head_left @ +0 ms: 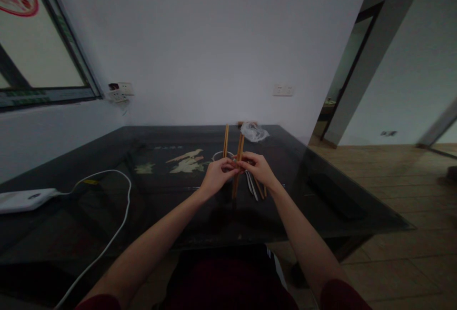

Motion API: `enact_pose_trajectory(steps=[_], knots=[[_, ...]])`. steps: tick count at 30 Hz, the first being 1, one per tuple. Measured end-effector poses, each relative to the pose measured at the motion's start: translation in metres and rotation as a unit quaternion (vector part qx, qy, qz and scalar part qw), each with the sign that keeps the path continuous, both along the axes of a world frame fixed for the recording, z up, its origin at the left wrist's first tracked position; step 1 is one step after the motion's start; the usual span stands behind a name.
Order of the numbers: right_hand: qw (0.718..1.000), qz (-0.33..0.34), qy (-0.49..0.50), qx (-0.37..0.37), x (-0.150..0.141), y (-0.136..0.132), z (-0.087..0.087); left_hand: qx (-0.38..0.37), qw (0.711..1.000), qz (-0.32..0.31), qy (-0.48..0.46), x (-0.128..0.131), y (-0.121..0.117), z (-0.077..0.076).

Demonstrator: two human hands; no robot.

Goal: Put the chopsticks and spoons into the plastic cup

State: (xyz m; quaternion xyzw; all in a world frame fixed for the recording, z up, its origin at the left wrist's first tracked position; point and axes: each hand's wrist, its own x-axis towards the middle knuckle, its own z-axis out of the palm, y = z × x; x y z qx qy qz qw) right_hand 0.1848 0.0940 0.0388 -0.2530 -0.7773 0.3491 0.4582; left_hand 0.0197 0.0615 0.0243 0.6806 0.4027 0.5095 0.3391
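Note:
A small bunch of wooden chopsticks (pixel 241 144) stands roughly upright between my hands, its lower ends near the dark tabletop. My left hand (pixel 220 174) pinches the bunch from the left. From the right, the fingers of my right hand (pixel 260 169) close around its middle. Some tiny thing at the fingertips is too small to make out. Just behind my left hand, more chopsticks (pixel 226 139) rise from a round container with a pale rim (pixel 216 155), mostly hidden by that hand. Silver cutlery (pixel 251 187) and loose chopsticks (pixel 259 189) lie below my right hand.
A crumpled clear plastic bag (pixel 254 132) lies at the table's back edge. On the left are a white power strip (pixel 30 200) and its looping white cable (pixel 129 191). A long dark object (pixel 335 196) rests on the right. The wall (pixel 200 62) borders the table's far side.

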Motion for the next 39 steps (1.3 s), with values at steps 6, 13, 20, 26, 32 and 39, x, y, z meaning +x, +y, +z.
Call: enact_pose_trajectory(steps=[6,13,20,26,32,39], knots=[[1.0,-0.015,-0.004,0.018,0.001,-0.003,0.002,0.003,0.999,-0.013,0.029,-0.003,0.002,-0.001],[0.999,-0.013,0.003,0.033,0.001,-0.004,0.002,0.021,0.998,-0.009,0.063,-0.005,0.001,0.003],[0.998,-0.018,0.002,0.067,0.0,0.001,-0.001,0.045,0.996,0.004,0.081,-0.006,0.003,0.002],[0.998,-0.014,-0.007,0.068,-0.001,0.0,0.0,0.06,0.992,0.024,0.106,-0.004,0.003,0.003],[0.996,-0.032,0.083,-0.02,-0.006,0.003,-0.007,0.058,0.994,0.045,0.083,-0.017,-0.008,0.029],[0.978,-0.125,0.155,-0.059,-0.013,0.023,-0.027,0.122,0.979,0.162,-0.014,-0.064,-0.005,0.09]])
